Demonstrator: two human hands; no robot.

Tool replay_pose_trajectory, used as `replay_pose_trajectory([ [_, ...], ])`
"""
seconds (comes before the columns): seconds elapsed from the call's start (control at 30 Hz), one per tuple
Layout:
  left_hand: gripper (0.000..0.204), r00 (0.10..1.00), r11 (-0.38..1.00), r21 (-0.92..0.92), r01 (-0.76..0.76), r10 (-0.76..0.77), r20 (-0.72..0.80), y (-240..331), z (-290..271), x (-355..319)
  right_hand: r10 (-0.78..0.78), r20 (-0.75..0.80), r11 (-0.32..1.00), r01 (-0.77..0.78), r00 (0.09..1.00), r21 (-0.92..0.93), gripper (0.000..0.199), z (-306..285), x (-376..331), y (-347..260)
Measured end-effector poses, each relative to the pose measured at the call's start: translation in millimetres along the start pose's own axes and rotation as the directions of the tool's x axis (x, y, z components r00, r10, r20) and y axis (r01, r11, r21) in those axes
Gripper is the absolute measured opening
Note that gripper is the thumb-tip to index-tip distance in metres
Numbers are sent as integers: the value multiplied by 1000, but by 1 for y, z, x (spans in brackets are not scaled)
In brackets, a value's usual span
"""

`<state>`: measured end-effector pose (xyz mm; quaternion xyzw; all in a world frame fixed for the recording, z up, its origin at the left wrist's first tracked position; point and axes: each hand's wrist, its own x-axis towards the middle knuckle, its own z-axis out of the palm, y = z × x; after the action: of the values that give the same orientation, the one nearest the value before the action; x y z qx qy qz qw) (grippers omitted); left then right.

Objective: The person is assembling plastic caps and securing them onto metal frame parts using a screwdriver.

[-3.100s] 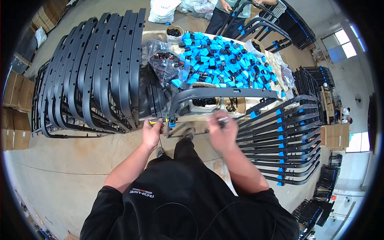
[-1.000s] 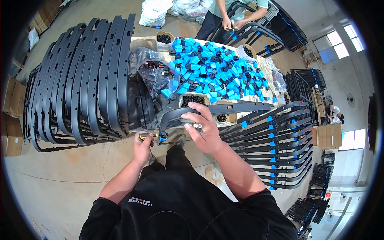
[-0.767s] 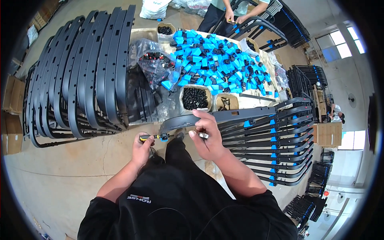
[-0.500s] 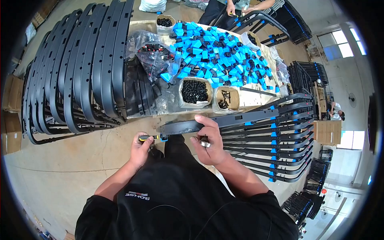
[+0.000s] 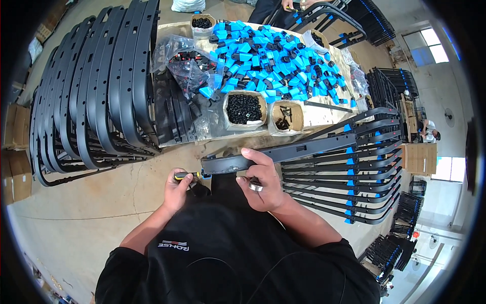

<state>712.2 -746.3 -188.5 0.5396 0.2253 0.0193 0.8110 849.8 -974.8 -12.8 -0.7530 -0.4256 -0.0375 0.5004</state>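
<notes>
Below the bench [image 5: 212,133] edge, our right hand [image 5: 260,183] is clamped on a long black curved bar [image 5: 283,153] that reaches right over a stack of finished bars [image 5: 364,172]. Our left hand [image 5: 176,191] is closed on a yellow-handled screwdriver [image 5: 186,175] at the bar's left end, beside what seems a blue clip [image 5: 206,176]. If we loosen the one-handed hold, the bar could tip and the tool tip slide off.

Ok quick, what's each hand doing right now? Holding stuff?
Left hand: closed around a yellow-and-black tool handle, its tip at the end of the bar.
Right hand: closed, gripping the long black metal bar.
</notes>
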Motion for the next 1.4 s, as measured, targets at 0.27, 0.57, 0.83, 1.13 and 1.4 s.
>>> replay_pose_trajectory([
  [0.27, 14, 1000, 1000, -6, -12, 12, -5, -6, -2, -2, -10, 1, 1000, 10, 1000, 1, 24, 0, -2, 0],
  [0.57, 15, 999, 999, -41, -13, 12, -31, -6, 3, -4, -6, 9, 1000, 6, 1000, -16, 23, -1, -4, -1],
  [0.83, 15, 1000, 998, -58, -8, 7, -22, -4, 3, -1, -8, 1, 998, 8, 1000, -59, 20, 0, -1, 0],
  [1.13, 13, 996, 995, -98, -33, 25, -89, 13, 9, 45, 86, -19, 995, -87, 996, -44, 25, 2, 48, 22],
  [1.4, 17, 986, 980, -187, 62, -89, -141, 22, 11, 71, 584, -63, 811, -580, 809, 76, 18, 12, -36, 60],
])
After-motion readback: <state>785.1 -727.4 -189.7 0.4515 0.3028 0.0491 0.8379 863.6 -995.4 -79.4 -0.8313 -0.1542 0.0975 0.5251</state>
